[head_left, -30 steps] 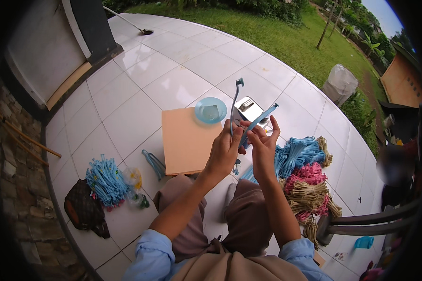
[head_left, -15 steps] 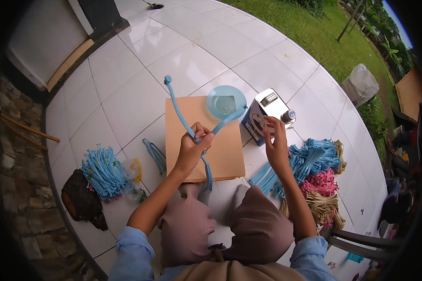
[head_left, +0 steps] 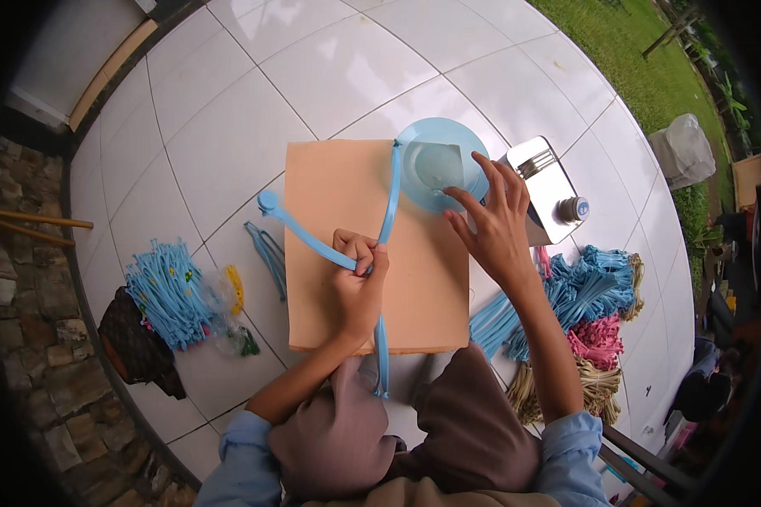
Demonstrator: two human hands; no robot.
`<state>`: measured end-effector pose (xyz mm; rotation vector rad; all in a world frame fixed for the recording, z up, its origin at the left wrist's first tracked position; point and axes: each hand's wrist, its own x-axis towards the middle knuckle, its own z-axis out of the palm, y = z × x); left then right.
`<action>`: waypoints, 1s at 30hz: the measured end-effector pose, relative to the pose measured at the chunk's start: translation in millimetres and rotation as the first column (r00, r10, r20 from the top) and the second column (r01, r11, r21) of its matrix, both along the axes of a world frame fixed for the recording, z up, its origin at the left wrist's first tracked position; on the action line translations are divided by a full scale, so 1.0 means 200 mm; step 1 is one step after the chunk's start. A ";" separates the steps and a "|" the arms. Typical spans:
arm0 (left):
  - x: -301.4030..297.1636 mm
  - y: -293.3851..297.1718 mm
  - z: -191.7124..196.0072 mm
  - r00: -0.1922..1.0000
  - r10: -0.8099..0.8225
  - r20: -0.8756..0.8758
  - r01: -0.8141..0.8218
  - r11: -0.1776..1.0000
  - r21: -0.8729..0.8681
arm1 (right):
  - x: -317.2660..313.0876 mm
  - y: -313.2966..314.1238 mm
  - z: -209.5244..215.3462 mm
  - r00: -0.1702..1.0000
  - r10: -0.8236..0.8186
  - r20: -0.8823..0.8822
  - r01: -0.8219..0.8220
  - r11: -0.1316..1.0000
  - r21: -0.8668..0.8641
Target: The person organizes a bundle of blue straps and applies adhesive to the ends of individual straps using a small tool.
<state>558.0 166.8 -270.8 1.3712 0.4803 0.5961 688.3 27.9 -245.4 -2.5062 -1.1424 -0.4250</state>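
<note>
My left hand (head_left: pixel 361 275) is closed around the middle of a light-blue forked strap (head_left: pixel 391 198), apparently a flip-flop strap. One of its arms reaches up-left to a round end, another rises toward the plate, and a third part hangs down past the board's near edge. Beneath lies a tan board (head_left: pixel 423 304) in front of my knees. My right hand (head_left: pixel 500 224) has its fingers apart and holds nothing; it hovers by the right side of a translucent blue plate (head_left: pixel 414 135). In that plate rests a clear, roughly square piece or pool; which one I cannot tell.
A metal can (head_left: pixel 558 215) with a capped spout stands right of the plate. Blue strap bundles (head_left: pixel 592 283), pink ones (head_left: pixel 596 338) and beige ones (head_left: pixel 600 384) lie at right. Leftward are a loose strap (head_left: pixel 266 253), more blue straps (head_left: pixel 169 291) and a dark bag (head_left: pixel 131 338).
My right hand has moved from beside the can to the plate's right side. The strap in my left hand has turned, its round end now lower and farther left. The view has shifted.
</note>
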 end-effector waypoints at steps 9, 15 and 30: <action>0.03 -0.03 0.02 0.999 -0.001 0.041 0.001 1.000 0.020 | 0.00 0.00 -0.01 0.999 -0.035 0.020 0.035 0.999 -0.016; 0.00 -0.03 0.07 1.000 -0.024 -0.016 0.022 0.992 -0.121 | -0.19 -0.01 0.12 0.999 -0.026 0.038 0.020 0.991 0.136; 0.01 -0.05 0.12 0.999 -0.053 -0.009 0.050 0.984 -0.169 | -0.31 0.07 0.13 0.991 0.078 0.110 -0.090 0.990 0.105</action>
